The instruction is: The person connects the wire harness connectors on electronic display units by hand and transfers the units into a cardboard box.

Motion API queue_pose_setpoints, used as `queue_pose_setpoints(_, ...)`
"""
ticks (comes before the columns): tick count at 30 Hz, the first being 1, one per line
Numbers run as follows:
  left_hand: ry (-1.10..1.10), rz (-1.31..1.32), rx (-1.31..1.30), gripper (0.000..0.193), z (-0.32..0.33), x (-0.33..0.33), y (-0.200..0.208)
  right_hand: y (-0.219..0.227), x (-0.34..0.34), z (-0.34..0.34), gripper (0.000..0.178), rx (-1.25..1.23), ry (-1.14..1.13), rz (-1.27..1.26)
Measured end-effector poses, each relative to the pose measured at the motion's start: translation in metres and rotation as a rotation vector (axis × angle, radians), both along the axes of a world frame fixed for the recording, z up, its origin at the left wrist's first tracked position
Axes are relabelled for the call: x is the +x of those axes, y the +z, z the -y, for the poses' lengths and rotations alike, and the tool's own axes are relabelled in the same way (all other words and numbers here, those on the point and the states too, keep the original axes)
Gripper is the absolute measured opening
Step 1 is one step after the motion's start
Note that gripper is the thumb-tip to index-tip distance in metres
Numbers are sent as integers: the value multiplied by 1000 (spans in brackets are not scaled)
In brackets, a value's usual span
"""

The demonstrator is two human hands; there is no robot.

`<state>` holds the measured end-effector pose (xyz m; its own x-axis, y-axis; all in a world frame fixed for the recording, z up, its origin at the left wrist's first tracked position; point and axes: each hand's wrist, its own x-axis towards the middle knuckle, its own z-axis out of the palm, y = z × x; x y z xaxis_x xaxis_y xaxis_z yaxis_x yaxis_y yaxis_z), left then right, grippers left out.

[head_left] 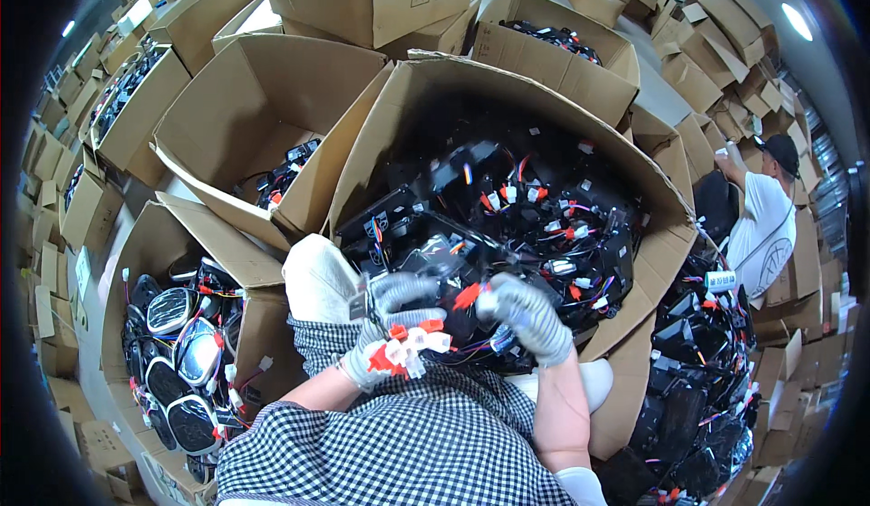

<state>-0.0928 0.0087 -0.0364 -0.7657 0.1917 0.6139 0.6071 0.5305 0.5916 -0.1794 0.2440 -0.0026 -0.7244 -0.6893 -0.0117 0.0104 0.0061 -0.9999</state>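
My left hand (pixel 391 311), in a grey-striped glove, is closed around a bunch of red and white plug connectors (pixel 412 347) that sticks out below its palm. To its right, my right hand (pixel 530 318), gloved alike, has its fingers pinched at a red and white connector (pixel 468 296). Motion blurs that fingertip area a little. Both hands are over the near side of a large open cardboard box (pixel 652 207). Inside it lie many black plastic units (pixel 394 221) with coloured wires and more red and white connectors (pixel 521 194).
At my left, a box (pixel 136 252) holds oval light-faced units (pixel 169 310) with wires. Another box (pixel 349 139) beyond has a few black parts inside. More black units (pixel 675 397) fill the right side. A person (pixel 763 225) in a dark cap stands at the right among stacked cartons.
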Motion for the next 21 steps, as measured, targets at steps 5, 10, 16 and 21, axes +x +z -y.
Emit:
queue_pose_setpoints(5,-431,154,21,44,-18,-23,-1,9,55,8,39,-80,127,-169)
queue_pose_setpoints(10,-504,525,244,46,-13,3,-4,10,88,3,49,-80,-151,502)
queue_pose_setpoints(16,-386,721,1067,22,-22,15,-40,5,82,-8,42,16,-386,481)
queue_pose_setpoints(21,-125,656,524,28,-10,17,-56,8,79,-1,33,-6,-327,522)
